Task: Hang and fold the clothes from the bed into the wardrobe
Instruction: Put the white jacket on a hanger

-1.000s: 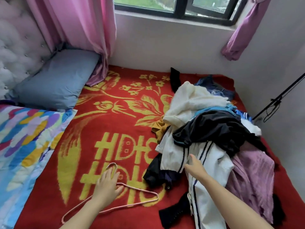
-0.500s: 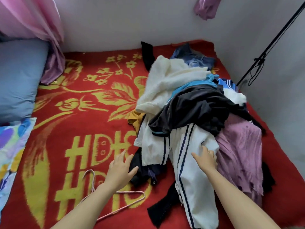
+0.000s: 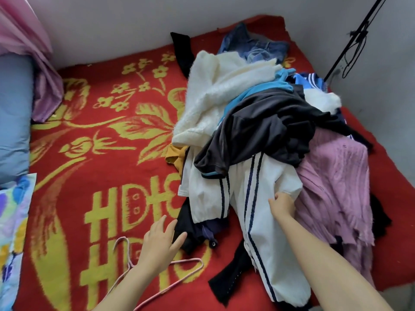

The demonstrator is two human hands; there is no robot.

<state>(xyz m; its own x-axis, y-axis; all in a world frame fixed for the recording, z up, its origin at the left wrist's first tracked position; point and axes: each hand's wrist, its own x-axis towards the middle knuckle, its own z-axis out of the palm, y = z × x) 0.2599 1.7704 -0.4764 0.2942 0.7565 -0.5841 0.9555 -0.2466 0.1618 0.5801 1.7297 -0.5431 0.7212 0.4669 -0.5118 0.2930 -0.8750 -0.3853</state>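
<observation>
- While the heap of mixed clothes [image 3: 269, 122] lies on the right half of the red woolly blanket with yellow flowers and lettering [image 3: 101, 153], the right hand [image 3: 281, 204] reaches into its near side.
- Its fingers curl into a fold of the white fabric garment with dark navy stripes [image 3: 253, 232] and pinch the cloth, just beside the pink knitted garment [image 3: 336, 180].
- The left hand [image 3: 160, 240] is spread, fingers straight and apart, holding nothing. Its fingertips are at the edge of a crumpled black garment [image 3: 190, 234] that pokes out from under the white one; whether they touch it cannot be told.
- A thin pink wire hanger [image 3: 190, 260] lies flat on the blanket, partly under the left forearm, with its hook near the wrist.
- On top of the heap lie a dark grey top with a blue hem [image 3: 258, 135] and a cream fluffy sweater [image 3: 220, 93]. Blue denim [image 3: 253, 48] sits at the far end, against the wall.
- A mustard-yellow piece [image 3: 177, 156] peeks out at the heap's left edge.
- Along the left are a grey-blue pillow [image 3: 13, 113], a pink curtain [image 3: 29, 41] and a multicoloured quilt [image 3: 13, 221].
</observation>
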